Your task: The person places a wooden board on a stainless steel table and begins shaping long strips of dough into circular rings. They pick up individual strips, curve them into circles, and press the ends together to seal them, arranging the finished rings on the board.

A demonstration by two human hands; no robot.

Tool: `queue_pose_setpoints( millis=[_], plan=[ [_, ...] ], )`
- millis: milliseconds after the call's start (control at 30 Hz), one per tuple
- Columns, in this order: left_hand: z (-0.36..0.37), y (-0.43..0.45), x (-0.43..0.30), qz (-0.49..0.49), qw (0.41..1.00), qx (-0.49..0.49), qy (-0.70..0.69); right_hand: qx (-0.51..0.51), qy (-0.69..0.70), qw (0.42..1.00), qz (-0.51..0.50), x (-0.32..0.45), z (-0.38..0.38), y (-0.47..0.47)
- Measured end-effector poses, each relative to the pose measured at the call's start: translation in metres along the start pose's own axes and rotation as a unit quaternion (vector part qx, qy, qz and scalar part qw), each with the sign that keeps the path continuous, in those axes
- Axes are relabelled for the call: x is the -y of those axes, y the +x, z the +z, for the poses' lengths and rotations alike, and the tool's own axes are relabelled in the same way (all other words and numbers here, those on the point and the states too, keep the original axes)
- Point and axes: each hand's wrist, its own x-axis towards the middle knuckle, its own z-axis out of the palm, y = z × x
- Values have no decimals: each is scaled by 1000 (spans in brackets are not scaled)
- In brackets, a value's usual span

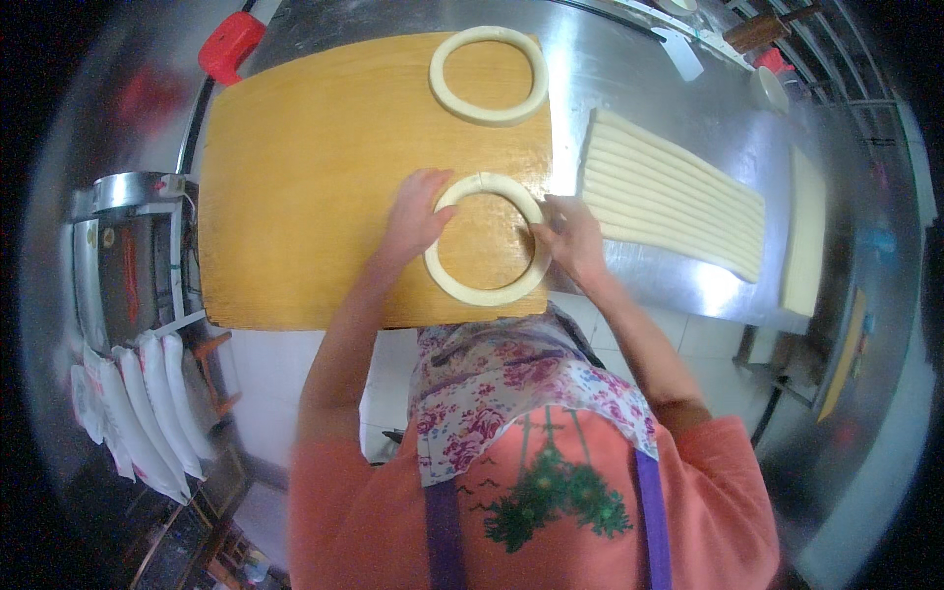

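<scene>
A ring of pale dough point(483, 297) lies on the wooden board point(310, 177) near its front right corner, with a seam at its top. My left hand point(420, 214) rests at the ring's upper left, thumb on the inner edge and fingers outside. On the right side, my right hand point(571, 232) has its thumb and fingers around the ring. A second dough ring point(442, 81) lies behind it at the board's back right. Several long dough strips point(671, 192) lie side by side on the steel table, right of the board.
The steel table point(634, 81) bears a white scraper point(680, 55) at the back and another slab of dough point(804, 236) at the far right. A red plastic object point(230, 46) stands by the board's back left corner. White sacks point(147, 413) are at lower left.
</scene>
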Motion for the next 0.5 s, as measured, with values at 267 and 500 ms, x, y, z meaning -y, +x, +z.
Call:
queue_pose_setpoints(
  millis=[267, 500],
  plan=[
    [32, 38, 9, 68, 996, 44, -25, 58, -82, 994, 43, 17, 37, 35],
    [35, 36, 6, 47, 998, 30, -42, 43, 54, 997, 15, 24, 52, 50]
  ],
)
